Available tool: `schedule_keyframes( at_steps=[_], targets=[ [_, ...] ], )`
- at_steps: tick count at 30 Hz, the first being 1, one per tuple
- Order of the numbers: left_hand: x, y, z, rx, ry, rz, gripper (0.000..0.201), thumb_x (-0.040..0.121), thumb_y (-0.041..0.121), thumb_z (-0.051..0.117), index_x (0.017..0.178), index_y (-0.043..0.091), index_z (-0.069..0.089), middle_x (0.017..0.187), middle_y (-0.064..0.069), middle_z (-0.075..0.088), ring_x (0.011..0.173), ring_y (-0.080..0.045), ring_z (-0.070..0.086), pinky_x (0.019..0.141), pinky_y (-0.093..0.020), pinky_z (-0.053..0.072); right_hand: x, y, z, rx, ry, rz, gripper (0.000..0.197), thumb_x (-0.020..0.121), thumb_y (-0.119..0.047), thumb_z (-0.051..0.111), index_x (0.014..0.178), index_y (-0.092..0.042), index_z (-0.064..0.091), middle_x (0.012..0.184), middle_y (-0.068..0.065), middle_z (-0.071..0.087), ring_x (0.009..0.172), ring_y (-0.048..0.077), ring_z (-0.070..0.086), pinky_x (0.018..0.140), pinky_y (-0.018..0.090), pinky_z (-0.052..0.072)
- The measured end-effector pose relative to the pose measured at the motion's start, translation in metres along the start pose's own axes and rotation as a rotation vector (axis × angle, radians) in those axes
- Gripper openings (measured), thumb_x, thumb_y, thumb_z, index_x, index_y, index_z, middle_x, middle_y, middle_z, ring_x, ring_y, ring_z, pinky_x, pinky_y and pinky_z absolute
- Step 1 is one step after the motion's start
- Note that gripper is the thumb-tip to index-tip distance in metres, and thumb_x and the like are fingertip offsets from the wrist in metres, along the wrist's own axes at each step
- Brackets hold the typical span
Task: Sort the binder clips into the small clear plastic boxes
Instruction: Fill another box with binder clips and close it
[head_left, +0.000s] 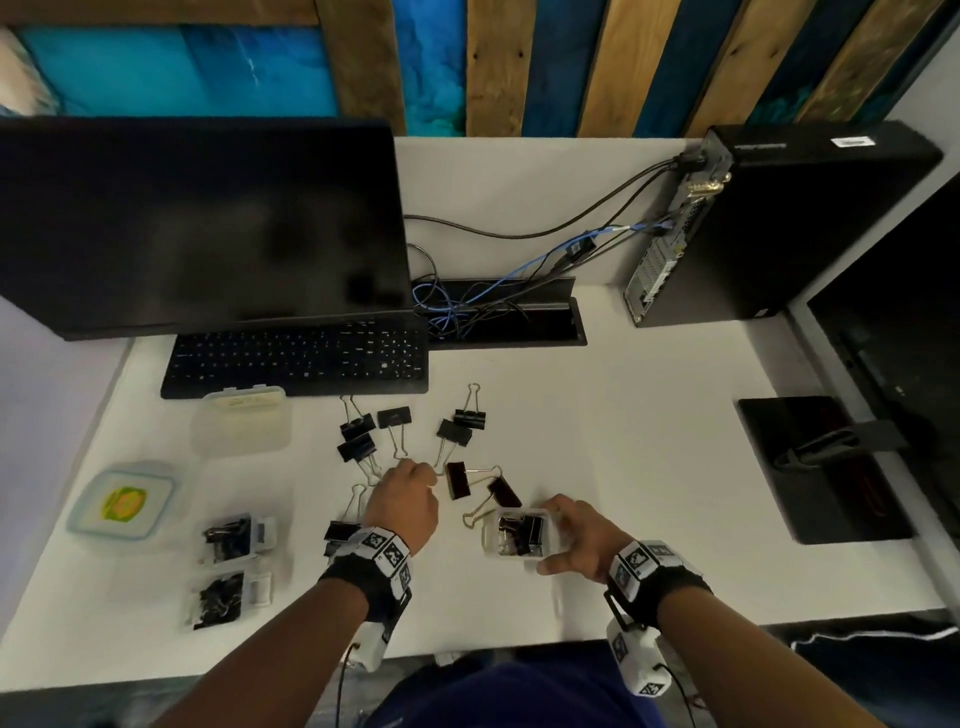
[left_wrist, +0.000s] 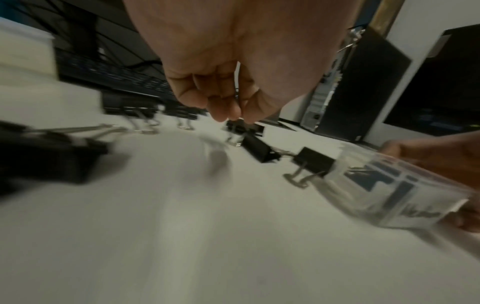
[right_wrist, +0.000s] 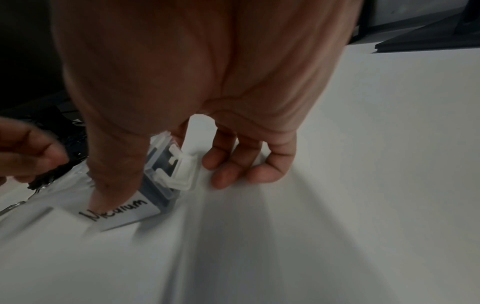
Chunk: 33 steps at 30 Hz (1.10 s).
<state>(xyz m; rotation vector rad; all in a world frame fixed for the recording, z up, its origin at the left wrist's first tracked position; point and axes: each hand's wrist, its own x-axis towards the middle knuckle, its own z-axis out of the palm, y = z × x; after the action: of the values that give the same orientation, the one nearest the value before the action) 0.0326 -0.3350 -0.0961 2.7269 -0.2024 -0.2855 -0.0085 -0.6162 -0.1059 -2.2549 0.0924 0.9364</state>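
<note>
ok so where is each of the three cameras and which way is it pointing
Head: worn on the head, looks down at the white desk; both forearms, the left hand and the right hand show.
Left wrist: low over the desk, looks along the left hand's fingers pinching a wire handle toward loose binder clips; the right hand's fingers show at the edge.
Right wrist: looks along the right hand at the clear box, labelled "Medium".
Shared: all three show that box.

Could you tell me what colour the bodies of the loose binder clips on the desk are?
Black, with silver wire handles on the binder clips; the head view shows it best.
</note>
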Motion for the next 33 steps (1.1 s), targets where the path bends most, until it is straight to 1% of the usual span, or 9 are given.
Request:
schedule_keyframes(
  at_steps=[4, 9, 13, 16, 20, 22, 24, 27, 33],
  targets=[
    [-0.015, -0.035, 0.003, 0.108, -0.101, -0.022, 0.033, 0.088, 0.016, 0.052, 0.12, 0.017, 0.061, 0.122, -0.002, 0.055, 0.112, -0.022, 0.051, 0.096, -0.035, 0.045, 0.001, -0.006, 0.001, -0.025, -0.025, 0.008, 0.066, 0.067, -0.04, 0.086, 0.119, -0.04, 0.045, 0.119, -0.001, 0.047, 0.107, 0.02, 0.052, 0.089, 0.035, 0.044],
    [-0.037, -0.034, 0.014, 0.224, -0.215, 0.081, 0.048, 0.088, 0.016, 0.048, 0.136, 0.017, 0.043, 0.136, -0.001, 0.039, 0.118, -0.02, 0.043, 0.101, -0.034, 0.038, 0.004, -0.012, 0.004, -0.029, -0.033, -0.01, 0.072, 0.054, -0.056, 0.083, 0.114, -0.04, 0.047, 0.115, -0.005, 0.058, 0.101, 0.016, 0.059, 0.091, 0.042, 0.051],
    [-0.045, -0.027, 0.02, 0.207, -0.234, 0.115, 0.051, 0.089, 0.012, 0.045, 0.139, 0.016, 0.04, 0.139, -0.001, 0.036, 0.121, -0.021, 0.04, 0.103, -0.034, 0.035, 0.004, -0.026, 0.008, -0.051, -0.089, -0.039, 0.061, 0.069, -0.039, 0.085, 0.114, -0.033, 0.044, 0.104, 0.001, 0.067, 0.093, 0.019, 0.064, 0.08, 0.032, 0.051],
    [-0.047, -0.028, 0.019, 0.151, -0.223, 0.105, 0.049, 0.089, 0.012, 0.044, 0.138, 0.019, 0.044, 0.138, 0.002, 0.04, 0.122, -0.019, 0.042, 0.104, -0.033, 0.034, 0.005, -0.037, 0.011, -0.063, -0.14, -0.063, 0.059, 0.072, -0.038, 0.084, 0.112, -0.031, 0.041, 0.096, -0.007, 0.068, 0.089, 0.016, 0.065, 0.076, 0.029, 0.049],
    [-0.056, -0.032, 0.011, 0.144, -0.068, 0.06, 0.041, 0.078, 0.011, 0.059, 0.118, 0.022, 0.062, 0.118, 0.002, 0.055, 0.103, -0.021, 0.055, 0.092, -0.038, 0.044, 0.005, -0.052, 0.017, -0.077, -0.174, -0.089, 0.07, 0.064, -0.048, 0.085, 0.117, -0.037, 0.04, 0.102, -0.015, 0.068, 0.098, 0.015, 0.066, 0.093, 0.037, 0.051],
    [-0.06, -0.039, 0.005, 0.16, 0.056, 0.005, 0.037, 0.06, 0.007, 0.072, 0.094, 0.02, 0.068, 0.098, 0.0, 0.059, 0.084, -0.022, 0.059, 0.074, -0.037, 0.05, 0.007, -0.058, 0.021, -0.11, -0.19, -0.108, 0.082, 0.058, -0.058, 0.082, 0.124, -0.04, 0.038, 0.115, -0.01, 0.069, 0.103, 0.016, 0.066, 0.097, 0.042, 0.052],
    [-0.064, -0.048, -0.004, 0.121, 0.106, -0.165, 0.033, 0.058, 0.008, 0.073, 0.089, 0.014, 0.064, 0.092, -0.005, 0.057, 0.079, -0.025, 0.057, 0.066, -0.037, 0.049, 0.009, -0.063, 0.025, -0.155, -0.202, -0.128, 0.086, 0.059, -0.06, 0.081, 0.13, -0.038, 0.036, 0.12, -0.007, 0.068, 0.104, 0.018, 0.066, 0.097, 0.043, 0.052],
    [-0.071, -0.059, -0.014, 0.074, 0.041, -0.441, 0.041, 0.074, 0.026, 0.071, 0.106, 0.008, 0.051, 0.103, -0.011, 0.053, 0.091, -0.028, 0.054, 0.074, -0.037, 0.049, 0.009, -0.072, 0.028, -0.179, -0.206, -0.147, 0.088, 0.063, -0.059, 0.079, 0.134, -0.035, 0.034, 0.122, -0.005, 0.067, 0.105, 0.02, 0.065, 0.096, 0.042, 0.052],
    [-0.079, -0.072, -0.008, -0.059, 0.007, -0.45, 0.038, 0.085, 0.023, 0.06, 0.117, 0.013, 0.043, 0.105, -0.007, 0.059, 0.096, -0.025, 0.058, 0.08, -0.034, 0.049, 0.016, -0.076, 0.033, -0.188, -0.214, -0.164, 0.083, 0.066, -0.056, 0.081, 0.131, -0.036, 0.033, 0.117, -0.004, 0.066, 0.102, 0.02, 0.064, 0.094, 0.041, 0.051]
  ],
)
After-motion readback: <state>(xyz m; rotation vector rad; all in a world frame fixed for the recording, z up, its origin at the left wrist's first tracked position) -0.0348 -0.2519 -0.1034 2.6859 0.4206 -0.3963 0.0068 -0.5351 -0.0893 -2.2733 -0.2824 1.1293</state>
